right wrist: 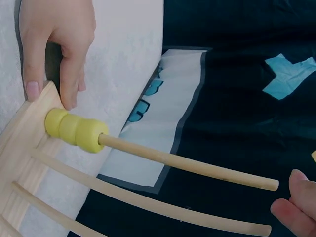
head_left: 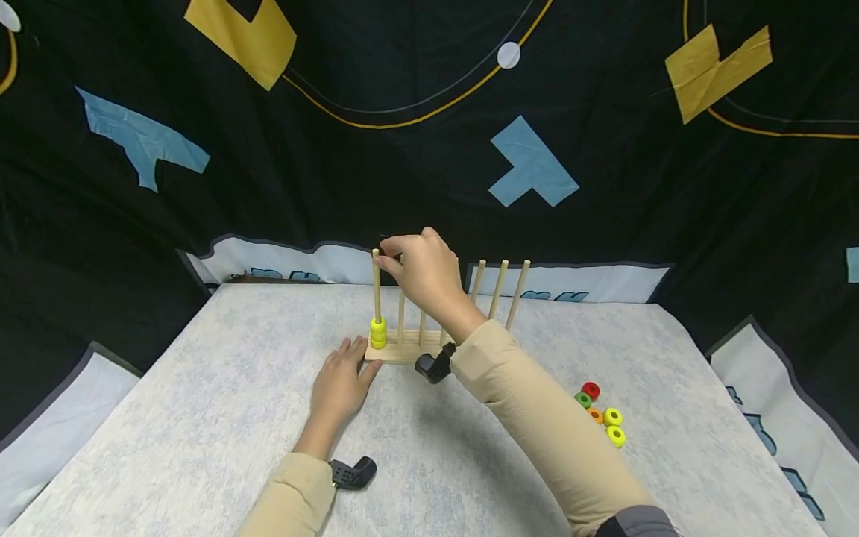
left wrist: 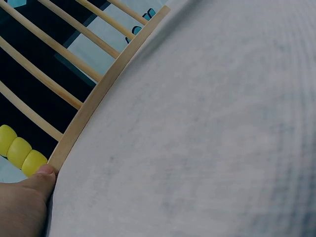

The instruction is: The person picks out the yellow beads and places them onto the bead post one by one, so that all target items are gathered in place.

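Observation:
A wooden peg rack (head_left: 391, 356) with several upright pegs stands on the table. Three yellow beads (right wrist: 79, 130) are stacked at the foot of its leftmost peg (head_left: 376, 287). My left hand (head_left: 338, 384) holds the left end of the rack's base, with the thumb along the front edge and the fingers at the side. My right hand (head_left: 429, 270) is raised beside the top of the leftmost peg. Its thumb and forefinger are slightly apart, with no bead showing between them. In the right wrist view, its fingertips (right wrist: 286, 211) are right by the peg's tip.
Several loose beads lie on the right of the table: a red bead (head_left: 590, 390), a green bead (head_left: 582, 400), an orange bead (head_left: 595, 415) and yellow beads (head_left: 615, 436). My right forearm (head_left: 543, 425) crosses in front of the rack. A black curtain (head_left: 403, 186) hangs behind the table.

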A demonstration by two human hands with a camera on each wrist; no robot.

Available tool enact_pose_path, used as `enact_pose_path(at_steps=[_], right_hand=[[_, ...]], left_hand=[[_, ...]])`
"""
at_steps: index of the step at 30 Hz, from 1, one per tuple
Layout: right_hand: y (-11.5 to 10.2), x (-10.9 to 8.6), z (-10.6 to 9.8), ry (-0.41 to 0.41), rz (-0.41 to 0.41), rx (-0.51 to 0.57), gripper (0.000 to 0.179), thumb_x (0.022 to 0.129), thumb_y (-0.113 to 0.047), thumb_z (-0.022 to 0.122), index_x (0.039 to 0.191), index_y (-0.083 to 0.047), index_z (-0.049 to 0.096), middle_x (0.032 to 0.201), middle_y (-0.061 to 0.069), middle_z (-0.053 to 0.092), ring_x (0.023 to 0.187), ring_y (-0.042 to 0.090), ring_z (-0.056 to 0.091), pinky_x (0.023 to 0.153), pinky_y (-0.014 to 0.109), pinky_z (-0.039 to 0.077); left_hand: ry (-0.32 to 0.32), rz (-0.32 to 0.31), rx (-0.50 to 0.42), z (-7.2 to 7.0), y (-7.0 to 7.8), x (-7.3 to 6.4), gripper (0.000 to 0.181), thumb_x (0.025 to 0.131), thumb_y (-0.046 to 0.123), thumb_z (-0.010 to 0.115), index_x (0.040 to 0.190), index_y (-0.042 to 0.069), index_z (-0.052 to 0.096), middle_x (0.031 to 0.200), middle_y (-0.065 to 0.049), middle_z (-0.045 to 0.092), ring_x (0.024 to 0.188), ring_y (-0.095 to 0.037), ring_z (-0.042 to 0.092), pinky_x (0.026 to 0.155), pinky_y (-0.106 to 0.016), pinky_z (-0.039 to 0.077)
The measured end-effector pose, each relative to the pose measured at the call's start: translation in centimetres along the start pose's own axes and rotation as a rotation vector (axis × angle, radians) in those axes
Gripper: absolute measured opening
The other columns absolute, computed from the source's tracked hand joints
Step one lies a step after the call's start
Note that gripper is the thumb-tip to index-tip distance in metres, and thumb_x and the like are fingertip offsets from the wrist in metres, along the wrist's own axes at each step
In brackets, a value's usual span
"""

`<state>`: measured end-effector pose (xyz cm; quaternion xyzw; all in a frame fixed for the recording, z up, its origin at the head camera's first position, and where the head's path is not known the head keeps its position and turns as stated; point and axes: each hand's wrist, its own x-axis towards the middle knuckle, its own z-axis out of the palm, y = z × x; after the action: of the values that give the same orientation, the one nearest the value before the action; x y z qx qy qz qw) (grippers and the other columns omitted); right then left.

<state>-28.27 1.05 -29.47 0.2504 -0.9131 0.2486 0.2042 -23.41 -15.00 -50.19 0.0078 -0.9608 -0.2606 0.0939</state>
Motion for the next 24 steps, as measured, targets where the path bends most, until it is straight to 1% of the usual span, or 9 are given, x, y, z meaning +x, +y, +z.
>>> enact_pose_path(at_steps=[5, 8, 10, 13, 15, 17, 18, 20, 24], right_hand=[[0.3, -1.1, -0.8, 0.033, -0.021, 0.027, 0.028, 0.091, -0.036, 0.072, 0.114, -0.021, 0.076, 0.100, -0.005, 0.077, 0.073, 0.013, 0.046, 0.055, 0.024, 0.040], [0.9, -1.9, -1.2, 0.042, -0.048, 0.034, 0.027, 0.091, -0.035, 0.072, 0.114, -0.020, 0.076, 0.104, -0.005, 0.077, 0.073, 0.013, 0.047, 0.057, 0.024, 0.040], [1.4, -2.6, -1.6, 0.048, -0.077, 0.044, 0.026, 0.091, -0.033, 0.072, 0.112, -0.019, 0.077, 0.108, -0.004, 0.077, 0.075, 0.013, 0.052, 0.061, 0.025, 0.044], [2.4, -3.5, -2.3, 0.049, -0.108, 0.053, 0.024, 0.091, -0.031, 0.073, 0.110, -0.017, 0.077, 0.110, -0.002, 0.077, 0.086, 0.014, 0.065, 0.072, 0.027, 0.053], [3.2, -4.2, -2.8, 0.040, -0.118, 0.070, 0.023, 0.090, -0.029, 0.073, 0.109, -0.016, 0.077, 0.108, -0.001, 0.077, 0.089, 0.015, 0.069, 0.074, 0.029, 0.055], [4.1, -4.8, -3.4, 0.027, -0.110, 0.078, 0.023, 0.089, -0.028, 0.074, 0.108, -0.015, 0.077, 0.108, -0.001, 0.077, 0.088, 0.013, 0.069, 0.072, 0.028, 0.056], [4.6, -5.2, -3.6, 0.018, -0.103, 0.083, 0.022, 0.089, -0.028, 0.075, 0.108, -0.015, 0.077, 0.107, -0.002, 0.077, 0.083, 0.013, 0.068, 0.069, 0.028, 0.055], [5.6, -5.9, -4.2, -0.002, -0.078, 0.079, 0.022, 0.090, -0.028, 0.074, 0.107, -0.016, 0.077, 0.105, -0.003, 0.077, 0.073, 0.012, 0.061, 0.061, 0.026, 0.050], [7.6, -7.6, -5.2, -0.025, -0.026, 0.074, 0.022, 0.090, -0.030, 0.074, 0.107, -0.017, 0.077, 0.106, -0.003, 0.077, 0.060, 0.011, 0.050, 0.052, 0.025, 0.042]], left_hand=[[0.002, 0.006, -0.003, 0.0, 0.0, 0.0, 0.061, 0.099, 0.044, 0.057, 0.148, 0.008, 0.046, 0.154, -0.012, 0.045, 0.147, -0.037, 0.035, 0.117, -0.059, 0.032], [0.004, 0.007, 0.002, 0.1, 0.0, 0.0, 0.061, 0.099, 0.044, 0.057, 0.148, 0.008, 0.046, 0.154, -0.012, 0.045, 0.146, -0.037, 0.036, 0.117, -0.060, 0.033], [0.007, 0.005, 0.002, 0.0, 0.1, 0.0, 0.061, 0.099, 0.044, 0.057, 0.148, 0.008, 0.046, 0.154, -0.012, 0.045, 0.146, -0.037, 0.036, 0.117, -0.059, 0.033], [0.010, 0.002, 0.004, 0.0, 0.2, 0.0, 0.062, 0.099, 0.044, 0.057, 0.148, 0.007, 0.046, 0.154, -0.012, 0.045, 0.146, -0.037, 0.036, 0.117, -0.059, 0.033], [0.007, 0.004, 0.007, -0.1, 0.2, 0.0, 0.062, 0.099, 0.044, 0.057, 0.148, 0.006, 0.046, 0.154, -0.013, 0.044, 0.147, -0.037, 0.035, 0.117, -0.059, 0.032], [0.003, 0.010, 0.012, -0.1, 0.2, 0.0, 0.062, 0.100, 0.043, 0.056, 0.148, 0.006, 0.045, 0.155, -0.013, 0.044, 0.147, -0.037, 0.035, 0.118, -0.058, 0.031], [0.000, 0.012, 0.015, -0.1, 0.2, 0.0, 0.063, 0.100, 0.044, 0.056, 0.148, 0.006, 0.045, 0.155, -0.013, 0.043, 0.147, -0.037, 0.034, 0.119, -0.058, 0.030], [-0.002, 0.019, 0.018, -0.1, 0.1, 0.0, 0.063, 0.100, 0.044, 0.055, 0.148, 0.005, 0.044, 0.155, -0.013, 0.043, 0.148, -0.037, 0.034, 0.120, -0.057, 0.029], [0.004, 0.030, 0.016, -0.1, 0.1, 0.1, 0.063, 0.100, 0.044, 0.055, 0.148, 0.005, 0.045, 0.154, -0.013, 0.044, 0.147, -0.037, 0.034, 0.121, -0.056, 0.027]])
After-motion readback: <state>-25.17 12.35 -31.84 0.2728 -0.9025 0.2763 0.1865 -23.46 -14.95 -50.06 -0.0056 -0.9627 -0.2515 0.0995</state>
